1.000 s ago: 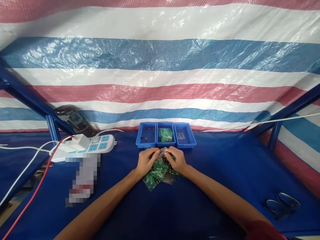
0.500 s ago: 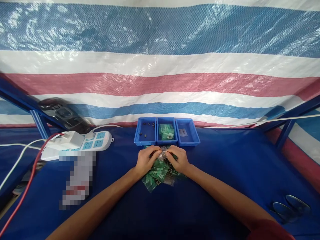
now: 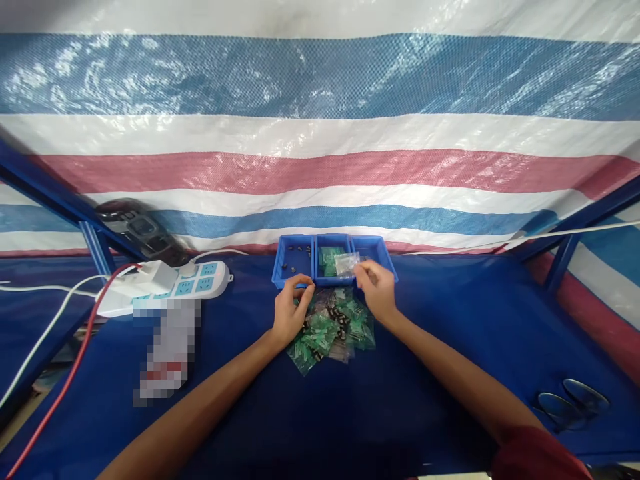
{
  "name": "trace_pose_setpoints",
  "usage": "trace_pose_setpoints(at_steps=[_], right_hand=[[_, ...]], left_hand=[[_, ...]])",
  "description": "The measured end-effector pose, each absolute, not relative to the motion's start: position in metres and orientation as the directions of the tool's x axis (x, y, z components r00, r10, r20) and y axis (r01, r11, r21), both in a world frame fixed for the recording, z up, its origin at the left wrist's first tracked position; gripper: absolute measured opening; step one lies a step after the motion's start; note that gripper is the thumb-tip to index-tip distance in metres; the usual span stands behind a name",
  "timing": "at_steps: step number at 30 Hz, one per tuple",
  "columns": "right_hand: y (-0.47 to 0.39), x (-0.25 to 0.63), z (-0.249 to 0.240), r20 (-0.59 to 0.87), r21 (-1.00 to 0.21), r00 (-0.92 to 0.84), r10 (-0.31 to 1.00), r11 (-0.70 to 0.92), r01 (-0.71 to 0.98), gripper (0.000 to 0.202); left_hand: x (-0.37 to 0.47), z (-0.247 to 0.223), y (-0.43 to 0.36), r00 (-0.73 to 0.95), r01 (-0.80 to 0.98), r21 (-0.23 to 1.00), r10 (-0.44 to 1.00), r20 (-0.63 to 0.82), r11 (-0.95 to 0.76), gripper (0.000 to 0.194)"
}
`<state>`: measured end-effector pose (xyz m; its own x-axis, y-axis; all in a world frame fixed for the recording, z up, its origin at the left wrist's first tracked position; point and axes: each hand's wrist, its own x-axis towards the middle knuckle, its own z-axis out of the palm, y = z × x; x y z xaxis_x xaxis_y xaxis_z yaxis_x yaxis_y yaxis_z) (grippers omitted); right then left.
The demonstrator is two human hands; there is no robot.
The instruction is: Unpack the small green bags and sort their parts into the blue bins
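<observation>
Striped tarp (image 3: 320,137) is hanging across the back. Blue desk (image 3: 450,313) is carrying everything; heap centre is serving as the clock centre here. White power strip (image 3: 194,289) is lying between 9 and 10 o'clock, cables running off left; pixelated item (image 3: 173,343) is lying at 9, contents unreadable. Three blue bins are standing in a row: left bin (image 3: 297,259) at 11, middle bin (image 3: 331,281) at 12, right bin (image 3: 384,251) at 1.

Heap of small plastic packets (image 3: 320,333), green and clear, with dark bits among them, is spreading over the desk just below the bins. Eyeglasses (image 3: 554,403) are resting well apart, between 3 and 4.

Right hand (image 3: 376,287) is hovering at 2; its grip is pinching a clear packet (image 3: 345,264) by one end, the packet showing in front of the middle bin. Left hand (image 3: 293,310) is hanging between 9 and 10, thumb and forefinger coming together; can't tell if that grip is holding anything.

Progress: green packets (image 3: 327,259) are already sitting in the middle bin, a few dark parts (image 3: 293,269) in the left bin; the right hand is partly hiding the right bin's contents. Most pieces are lying in the heap, so the work is looking far from finished.
</observation>
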<state>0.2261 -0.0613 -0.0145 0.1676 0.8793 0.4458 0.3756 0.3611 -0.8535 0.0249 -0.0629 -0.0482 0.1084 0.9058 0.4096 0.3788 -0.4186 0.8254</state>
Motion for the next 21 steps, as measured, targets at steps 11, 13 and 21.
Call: trace_pose_setpoints(at_steps=[11,13,21], right_hand=[[-0.039,0.257,0.004,0.351,-0.614,-0.116,0.929,0.322,0.721,0.015],[-0.051,0.245,0.006,0.171,-0.524,-0.437,0.883,0.457,0.718,0.01],[-0.074,0.223,0.0,-0.176,-0.277,-0.725,0.665,0.674,0.685,0.012]], left_hand=[[0.024,-0.049,-0.063,0.129,0.39,0.807,0.894,0.428,-0.443,0.019],[0.024,-0.049,-0.063,0.13,0.393,0.808,0.896,0.424,-0.439,0.018],[0.024,-0.05,-0.063,0.14,0.381,0.807,0.891,0.432,-0.451,0.016]])
